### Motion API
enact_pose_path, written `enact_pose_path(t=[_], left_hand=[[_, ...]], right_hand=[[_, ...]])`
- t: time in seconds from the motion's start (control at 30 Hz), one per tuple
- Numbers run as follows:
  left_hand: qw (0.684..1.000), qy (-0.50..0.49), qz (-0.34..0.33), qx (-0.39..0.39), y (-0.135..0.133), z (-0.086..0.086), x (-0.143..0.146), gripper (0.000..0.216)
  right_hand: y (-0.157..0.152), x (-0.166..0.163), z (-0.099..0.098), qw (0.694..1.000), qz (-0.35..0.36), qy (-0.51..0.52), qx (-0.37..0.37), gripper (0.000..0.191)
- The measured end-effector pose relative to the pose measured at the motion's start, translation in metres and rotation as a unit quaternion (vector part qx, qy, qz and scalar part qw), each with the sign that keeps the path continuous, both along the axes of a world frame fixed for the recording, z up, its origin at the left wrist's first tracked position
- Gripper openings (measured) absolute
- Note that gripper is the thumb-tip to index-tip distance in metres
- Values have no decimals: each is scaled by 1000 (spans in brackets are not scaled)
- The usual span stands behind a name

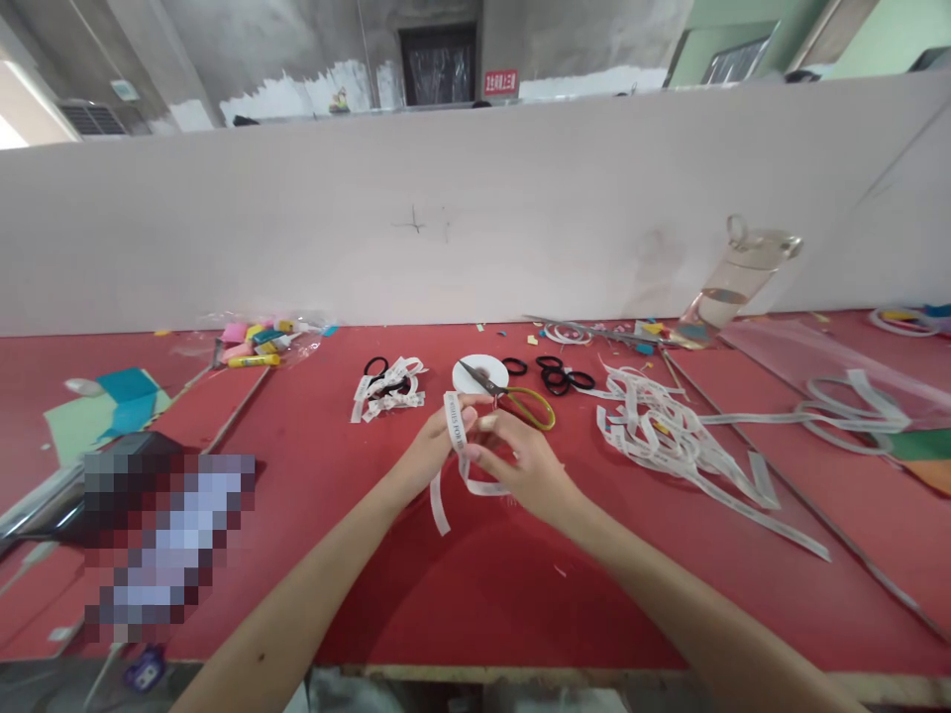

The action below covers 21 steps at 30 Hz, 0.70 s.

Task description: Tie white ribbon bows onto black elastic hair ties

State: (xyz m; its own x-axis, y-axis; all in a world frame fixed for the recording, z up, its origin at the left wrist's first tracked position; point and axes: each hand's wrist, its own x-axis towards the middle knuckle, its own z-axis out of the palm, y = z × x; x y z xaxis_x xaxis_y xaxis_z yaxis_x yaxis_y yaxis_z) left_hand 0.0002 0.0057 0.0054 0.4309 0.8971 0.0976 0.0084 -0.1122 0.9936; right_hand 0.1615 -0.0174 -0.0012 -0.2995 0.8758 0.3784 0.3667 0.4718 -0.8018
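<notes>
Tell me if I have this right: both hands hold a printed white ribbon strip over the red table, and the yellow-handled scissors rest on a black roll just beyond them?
Almost. The roll under the scissors is white, not black, as the head view shows. The rest stands: the left hand and right hand hold the ribbon strip over the red table.

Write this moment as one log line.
left hand: holds ribbon strip | right hand: holds ribbon strip | behind: scissors across white roll | right: strip pile
</notes>
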Motion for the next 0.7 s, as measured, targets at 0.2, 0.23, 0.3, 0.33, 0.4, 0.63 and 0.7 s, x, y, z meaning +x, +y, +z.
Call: enact_pose_path(t=[0.2, 0.23, 0.3, 0.33, 0.4, 0.63, 0.7], left_hand=[[999, 32, -10, 26, 2, -2, -2, 51], [999, 28, -12, 17, 2, -3, -3, 51], [1000, 23, -13, 6, 3, -4, -3, 51], [1000, 26, -8, 10, 4, -5, -4, 49], [998, 45, 13, 37, 7, -8, -5, 44], [935, 284, 33, 212, 22, -22, -16, 31], [912, 330, 24, 243, 24, -22, -19, 33]], right_hand=[[-10, -5, -17, 992, 52, 111, -41, 23], [-11, -3, -18, 986, 77, 133, -69, 23], [-15, 0, -17, 969, 127, 169, -126, 24], [-17, 2, -17, 960, 147, 186, -146, 24], [-21, 4, -17, 945, 180, 221, -160, 24], [-32, 11, -16, 962, 123, 245, -16, 23], [-32, 12, -16, 964, 78, 244, 64, 25]])
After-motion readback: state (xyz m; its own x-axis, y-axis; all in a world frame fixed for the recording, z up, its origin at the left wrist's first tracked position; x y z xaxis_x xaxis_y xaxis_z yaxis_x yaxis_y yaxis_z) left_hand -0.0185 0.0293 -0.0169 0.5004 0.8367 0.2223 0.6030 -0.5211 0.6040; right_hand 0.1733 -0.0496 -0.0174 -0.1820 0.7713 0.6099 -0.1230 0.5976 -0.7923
